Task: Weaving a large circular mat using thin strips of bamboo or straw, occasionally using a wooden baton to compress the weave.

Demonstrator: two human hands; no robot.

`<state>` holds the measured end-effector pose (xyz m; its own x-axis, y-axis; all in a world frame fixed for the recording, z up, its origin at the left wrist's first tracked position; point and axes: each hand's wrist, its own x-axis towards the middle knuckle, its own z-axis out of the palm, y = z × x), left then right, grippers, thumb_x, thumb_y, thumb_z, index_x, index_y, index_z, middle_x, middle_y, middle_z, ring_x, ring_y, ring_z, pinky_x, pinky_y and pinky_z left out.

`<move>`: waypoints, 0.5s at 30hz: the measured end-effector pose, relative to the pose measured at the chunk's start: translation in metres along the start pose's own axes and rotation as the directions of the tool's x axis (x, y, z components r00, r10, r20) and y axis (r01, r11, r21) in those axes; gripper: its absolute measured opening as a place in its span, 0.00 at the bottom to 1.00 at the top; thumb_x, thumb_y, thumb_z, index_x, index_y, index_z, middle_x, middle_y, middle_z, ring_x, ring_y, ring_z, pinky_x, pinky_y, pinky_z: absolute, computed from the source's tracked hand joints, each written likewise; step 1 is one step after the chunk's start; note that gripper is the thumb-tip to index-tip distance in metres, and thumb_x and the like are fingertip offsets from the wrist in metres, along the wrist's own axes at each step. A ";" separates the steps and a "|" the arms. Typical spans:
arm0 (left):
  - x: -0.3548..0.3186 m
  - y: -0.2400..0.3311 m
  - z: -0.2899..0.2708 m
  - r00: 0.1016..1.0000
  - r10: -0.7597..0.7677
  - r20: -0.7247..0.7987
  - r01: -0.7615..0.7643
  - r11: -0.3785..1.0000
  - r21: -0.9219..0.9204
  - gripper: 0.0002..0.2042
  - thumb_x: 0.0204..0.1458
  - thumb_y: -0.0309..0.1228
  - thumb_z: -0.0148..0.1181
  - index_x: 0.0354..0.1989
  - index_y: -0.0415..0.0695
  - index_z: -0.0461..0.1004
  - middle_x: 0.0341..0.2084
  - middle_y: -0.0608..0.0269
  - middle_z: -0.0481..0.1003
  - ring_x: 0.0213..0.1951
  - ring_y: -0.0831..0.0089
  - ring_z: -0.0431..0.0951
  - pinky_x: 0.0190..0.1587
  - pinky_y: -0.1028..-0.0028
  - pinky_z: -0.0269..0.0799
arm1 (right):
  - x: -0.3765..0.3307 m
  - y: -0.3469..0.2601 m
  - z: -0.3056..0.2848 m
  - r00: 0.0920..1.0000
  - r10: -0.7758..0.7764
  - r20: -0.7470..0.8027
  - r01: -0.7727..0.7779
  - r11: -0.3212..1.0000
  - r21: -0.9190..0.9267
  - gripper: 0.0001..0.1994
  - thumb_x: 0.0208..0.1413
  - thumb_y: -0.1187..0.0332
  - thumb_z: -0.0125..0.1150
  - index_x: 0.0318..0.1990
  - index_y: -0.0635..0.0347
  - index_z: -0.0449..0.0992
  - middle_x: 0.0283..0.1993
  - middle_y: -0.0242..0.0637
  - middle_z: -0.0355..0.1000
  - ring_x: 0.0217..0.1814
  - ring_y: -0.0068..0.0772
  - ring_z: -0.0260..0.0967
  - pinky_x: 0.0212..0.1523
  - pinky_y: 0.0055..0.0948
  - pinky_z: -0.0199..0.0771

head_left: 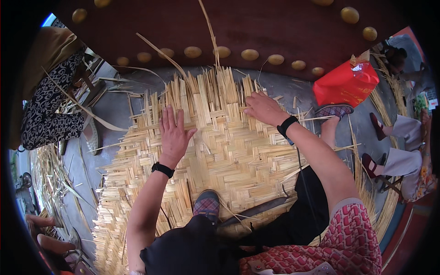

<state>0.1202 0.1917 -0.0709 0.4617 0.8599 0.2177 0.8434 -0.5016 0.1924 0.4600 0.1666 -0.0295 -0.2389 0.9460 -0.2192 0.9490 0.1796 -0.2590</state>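
Observation:
A large mat (229, 151) of flat, pale split strips, woven in a herringbone pattern, lies on the floor under both arms. My left hand (175, 133) rests palm down on its upper left part, with fingers stretched and thumb apart. Towards the far right edge, my right hand (265, 109) has its fingers bent at the upright strip ends (224, 89), closed on a pale strip; the fingertips partly hide the grip. A thin crosswise strip (316, 118) sticks out to the right beyond that wrist. One of my shoes (206, 203) stands on the mat.
A long dark tool (256, 209) lies on the mat by my leg. Ahead rises a dark red panel (256, 32) with round golden studs. A red bag (346, 85) stands at the far right. Other people sit on both sides, among loose strips (48, 176) on the grey floor.

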 end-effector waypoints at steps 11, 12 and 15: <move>0.004 -0.027 0.006 0.944 0.227 0.239 -0.249 0.966 0.065 0.30 0.54 0.54 0.56 0.65 0.60 0.67 0.73 0.57 0.45 0.74 0.50 0.41 0.67 0.45 0.49 | 0.004 -0.012 -0.008 0.965 0.186 0.185 -0.215 0.965 0.150 0.13 0.58 0.55 0.60 0.39 0.55 0.72 0.39 0.42 0.77 0.44 0.48 0.74 0.42 0.43 0.70; 0.012 -0.019 0.004 0.931 0.263 0.252 -0.292 0.952 0.086 0.29 0.54 0.54 0.56 0.64 0.60 0.68 0.73 0.57 0.45 0.73 0.50 0.42 0.67 0.45 0.50 | -0.003 -0.002 -0.005 0.975 0.180 0.126 -0.201 0.963 0.178 0.14 0.57 0.54 0.60 0.38 0.55 0.72 0.38 0.42 0.77 0.44 0.48 0.74 0.42 0.43 0.70; 0.027 0.003 -0.016 0.898 0.283 0.336 -0.351 0.922 0.162 0.27 0.54 0.49 0.60 0.62 0.58 0.69 0.71 0.56 0.50 0.71 0.49 0.48 0.64 0.44 0.52 | -0.020 0.015 -0.009 0.930 0.323 0.174 -0.355 0.912 0.204 0.15 0.57 0.53 0.61 0.37 0.56 0.73 0.38 0.43 0.76 0.44 0.48 0.74 0.43 0.44 0.70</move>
<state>0.1308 0.2113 -0.0488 0.7455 0.6627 -0.0715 0.6605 -0.7489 -0.0539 0.4813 0.1529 -0.0206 0.0489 0.8910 -0.4514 0.9087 -0.2273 -0.3501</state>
